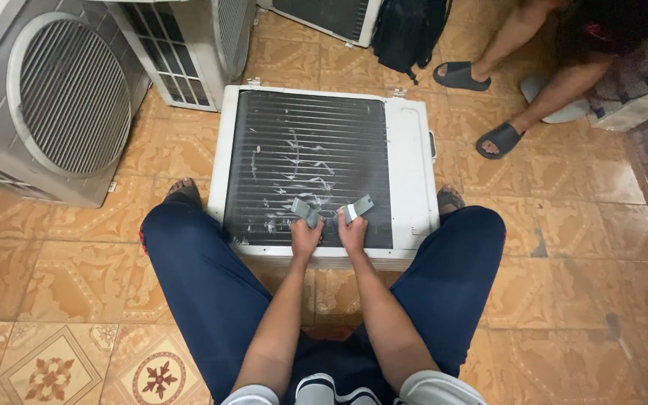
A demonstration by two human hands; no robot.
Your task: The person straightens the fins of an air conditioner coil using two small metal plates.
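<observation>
The person sits low on the tiled floor (pixel 579 300) with knees spread, dark blue trousers on either side of a white air-conditioner unit (pixel 410 161) that lies flat on its back between the feet. Its dark finned coil (pixel 279 150) faces up, and the fins show pale scuffs and bent patches near the middle.

Both arms reach straight forward to the near edge of the coil. The left hand (pixel 305 238) is closed around a small grey flat tool (pixel 304 210) — its end angles up and to the left over the fins. The right hand (pixel 352 231) is closed on a second grey piece (pixel 359 208), which tilts up and to the right. The two hands sit just beside each other, nearly touching, low on the coil near the front rim of the unit. Whether the tools' tips rest on the fins or hang just above them I cannot tell.

To the left stands a grey outdoor unit (pixel 9 150) with a round fan grille (pixel 73 94), and behind it another white unit (pixel 189 45) with a gridded face. A black backpack (pixel 406 30) leans at the far side. At the upper right another person's legs show, feet in black slide sandals (pixel 481 105) — well apart from the work.
</observation>
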